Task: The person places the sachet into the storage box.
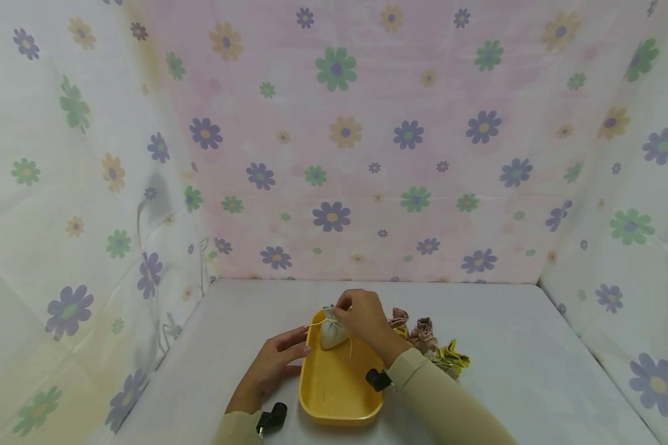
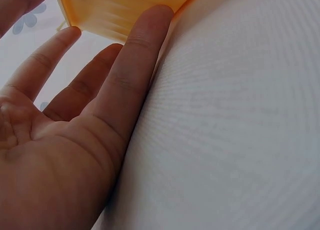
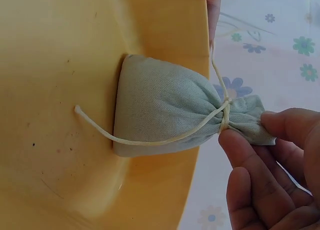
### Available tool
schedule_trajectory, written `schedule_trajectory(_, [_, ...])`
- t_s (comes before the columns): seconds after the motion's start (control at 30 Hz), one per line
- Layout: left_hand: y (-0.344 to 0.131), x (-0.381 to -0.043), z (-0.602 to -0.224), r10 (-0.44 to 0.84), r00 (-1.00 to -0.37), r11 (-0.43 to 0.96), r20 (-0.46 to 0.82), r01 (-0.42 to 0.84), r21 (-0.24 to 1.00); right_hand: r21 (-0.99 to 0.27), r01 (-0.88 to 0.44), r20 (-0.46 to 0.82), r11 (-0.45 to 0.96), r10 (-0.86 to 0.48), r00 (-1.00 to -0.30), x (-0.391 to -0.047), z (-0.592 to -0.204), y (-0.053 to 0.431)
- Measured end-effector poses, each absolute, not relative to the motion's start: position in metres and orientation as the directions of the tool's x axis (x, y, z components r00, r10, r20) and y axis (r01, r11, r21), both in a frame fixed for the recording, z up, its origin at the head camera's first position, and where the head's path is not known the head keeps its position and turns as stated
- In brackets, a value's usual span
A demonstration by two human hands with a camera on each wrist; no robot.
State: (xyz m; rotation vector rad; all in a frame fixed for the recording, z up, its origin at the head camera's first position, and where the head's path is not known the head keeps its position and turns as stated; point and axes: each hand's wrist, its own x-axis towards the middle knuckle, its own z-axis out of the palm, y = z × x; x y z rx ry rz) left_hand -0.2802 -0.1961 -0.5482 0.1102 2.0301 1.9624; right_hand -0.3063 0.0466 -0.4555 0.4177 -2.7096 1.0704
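Observation:
A pale grey-green cloth drawstring pouch (image 3: 160,102) stands at the far end of a yellow plastic tray (image 1: 342,386), its neck bound with a cream cord. My right hand (image 1: 364,315) pinches the gathered top of the pouch between thumb and fingers; the right wrist view shows the grip just above the knot. One cord end trails down over the pouch's side, and the other runs over the tray rim. On the tray's left side, my left hand (image 1: 275,364) rests against the outer wall with fingers extended, seen from below in the left wrist view.
Right of the tray, partly behind my right forearm, lie several small cloth pouches: pinkish-brown ones (image 1: 423,335) and a yellow-green one (image 1: 449,358). The white table (image 1: 512,383) meets flowered curtains (image 1: 367,154) at the back and sides. Small dark specks mark the tray floor.

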Motion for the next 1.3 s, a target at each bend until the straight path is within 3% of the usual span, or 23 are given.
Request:
schedule_trajectory(0.63, [-0.197, -0.284, -0.553, 0.266, -0.945, 0.063, -0.191, -0.181, 0.981, -0.65, -0.31, 0.273, 0.694, -0.168, -0.947, -0.305, -0.451, 0.05])
schedule_trajectory(1.3, [-0.196, -0.284, -0.554, 0.255, -0.947, 0.055, -0.197, -0.189, 0.98, -0.503, -0.378, 0.347, 0.777, -0.219, -0.912, -0.28, -0.435, 0.081])
